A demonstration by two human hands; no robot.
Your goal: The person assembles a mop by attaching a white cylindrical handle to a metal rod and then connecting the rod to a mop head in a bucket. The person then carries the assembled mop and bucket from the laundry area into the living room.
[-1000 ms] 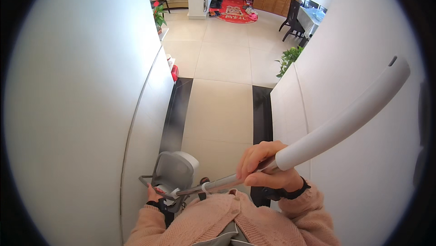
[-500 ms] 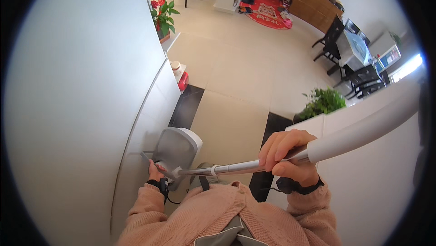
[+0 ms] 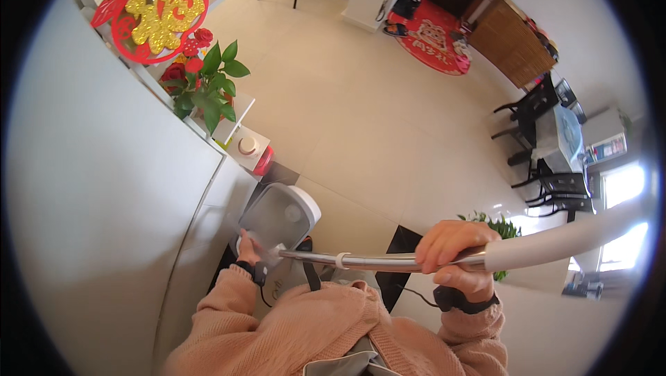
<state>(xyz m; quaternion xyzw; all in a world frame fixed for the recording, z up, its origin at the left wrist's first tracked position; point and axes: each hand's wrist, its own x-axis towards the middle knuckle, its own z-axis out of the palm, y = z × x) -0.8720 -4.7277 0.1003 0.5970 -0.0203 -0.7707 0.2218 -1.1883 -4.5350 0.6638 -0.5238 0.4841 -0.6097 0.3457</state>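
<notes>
A long shiny metal pole [image 3: 371,262] with a white ring and a thick white grip [image 3: 555,241] runs across in front of me. My right hand [image 3: 459,254] is closed round the metal just below the grip. At the pole's far left end is a grey, shallow, pan-shaped piece [image 3: 277,213] with a white part [image 3: 308,208] along its right side. My left hand [image 3: 251,248] is closed at the lower edge of this grey piece, by the pole's end; its fingers are partly hidden. How pole and piece join is not clear.
A pale cabinet [image 3: 104,189] rises close on my left, topped by a potted plant [image 3: 215,91] and a red-and-gold ornament [image 3: 163,12]. On the right are a leafy plant [image 3: 503,227], dark chairs [image 3: 562,192] and a table [image 3: 560,137]. A red mat [image 3: 430,43] lies by the far door.
My view has shifted, bringing more of the ornament, plant and windows into sight. The grey piece sits slightly farther right and higher in view. Both hands keep their holds.
</notes>
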